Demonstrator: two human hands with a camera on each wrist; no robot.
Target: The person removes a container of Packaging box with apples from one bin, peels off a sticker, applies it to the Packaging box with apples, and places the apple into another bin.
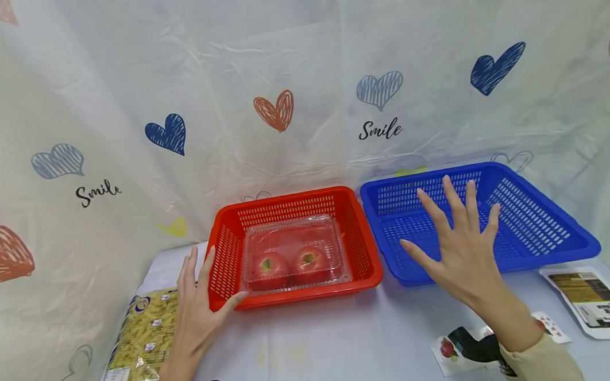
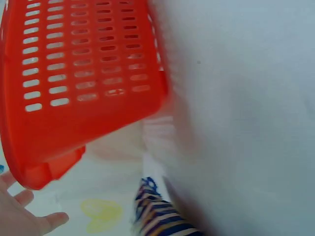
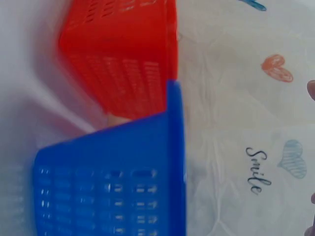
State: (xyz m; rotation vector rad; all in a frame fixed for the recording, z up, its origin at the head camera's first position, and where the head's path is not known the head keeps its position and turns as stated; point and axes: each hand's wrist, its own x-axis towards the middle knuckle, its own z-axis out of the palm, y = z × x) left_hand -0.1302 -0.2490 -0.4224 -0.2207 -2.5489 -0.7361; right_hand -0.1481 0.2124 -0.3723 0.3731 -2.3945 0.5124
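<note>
My left hand (image 1: 200, 311) is beside the left end of the red plastic basket (image 1: 302, 296), fingers spread and holding nothing. In the left wrist view, the fingers (image 2: 51, 222) show below the basket's corner. Inside this basket lies a clear plastic box (image 1: 291, 231) with two red apples (image 1: 269, 273) seen through it. Over the near side of the blue plastic basket (image 1: 541, 258), my right hand (image 1: 464, 257) is held with its fingers fanned out and nothing in them. Only some fingertips (image 3: 311, 90) reach into the right wrist view, at its right edge.
A yellow-green printed bag (image 1: 137, 349) lies at the left. Right of the blue basket is a white-edged package (image 1: 595, 302). Cards with fruit pictures (image 1: 448, 350) lie under the right wrist. Behind the baskets hangs a white sheet with hearts (image 1: 275, 111).
</note>
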